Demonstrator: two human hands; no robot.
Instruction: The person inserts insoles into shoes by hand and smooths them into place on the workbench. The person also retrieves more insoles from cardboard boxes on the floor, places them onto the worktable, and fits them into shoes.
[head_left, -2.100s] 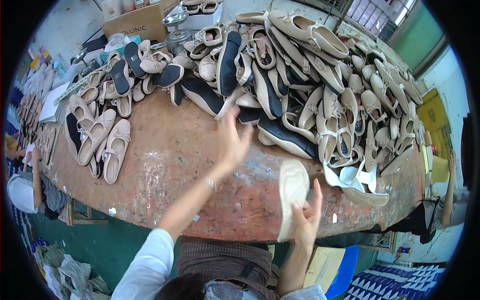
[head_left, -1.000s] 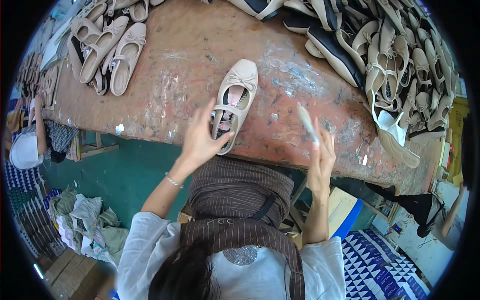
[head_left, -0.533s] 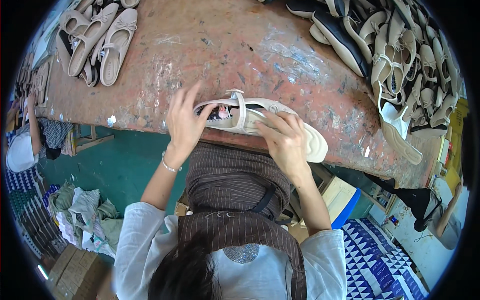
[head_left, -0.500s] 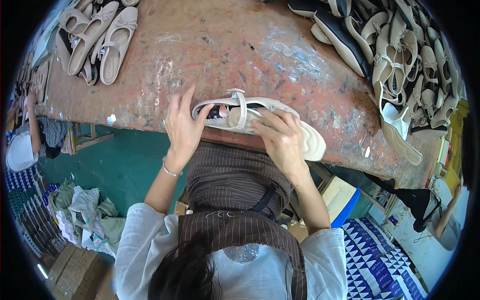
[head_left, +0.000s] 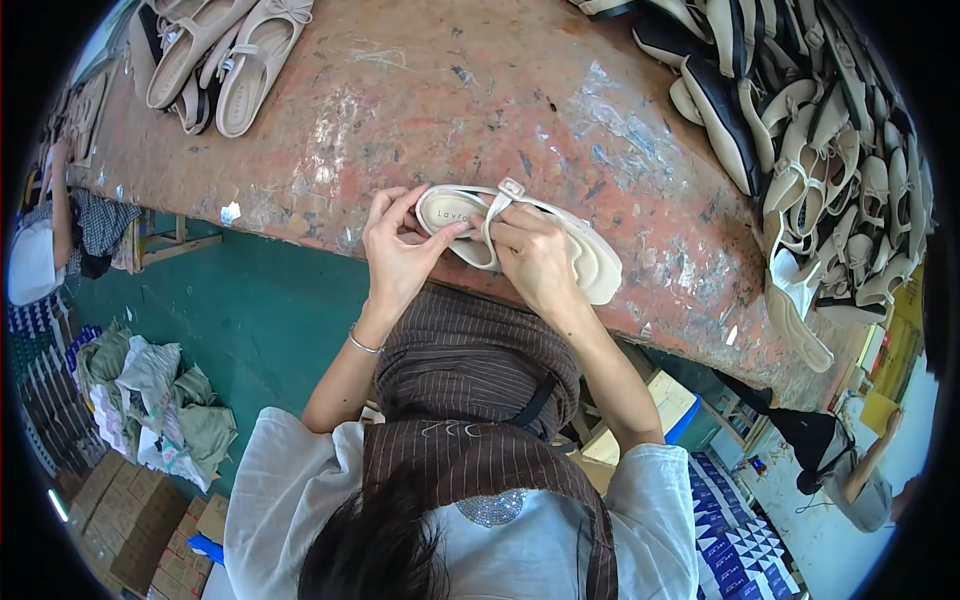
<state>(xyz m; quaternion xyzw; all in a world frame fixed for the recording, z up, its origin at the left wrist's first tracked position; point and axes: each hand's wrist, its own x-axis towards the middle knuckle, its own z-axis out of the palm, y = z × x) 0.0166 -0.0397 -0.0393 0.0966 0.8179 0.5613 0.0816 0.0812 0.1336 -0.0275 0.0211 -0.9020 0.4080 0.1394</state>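
Observation:
A beige strap shoe (head_left: 477,256) lies on its worn table, heel to the left, near the table's front edge. Inside its heel sits a cream insole (head_left: 445,209). A padded, contoured cream end (head_left: 597,268) shows to the right of my right hand; the hand hides how it joins the rest. My left hand (head_left: 398,248) is closed on the heel, fingers outside the rim and thumb pressed inward on the insole. Curled at the buckled strap, my right hand (head_left: 533,255) has its fingertips inside the shoe, and the insole passes beneath them.
The scuffed red-brown table (head_left: 400,110) spreads ahead. Beige shoes (head_left: 262,70) stand at the far left, and a large shoe pile (head_left: 800,150) fills the far right. A cloth heap (head_left: 165,400) and cartons (head_left: 120,510) lie on the left; other people work at both sides.
The insole has moved left into the heel, covering the dark lining seen before. My left hand has gone from open fingers to gripping the heel. My right hand has shifted left.

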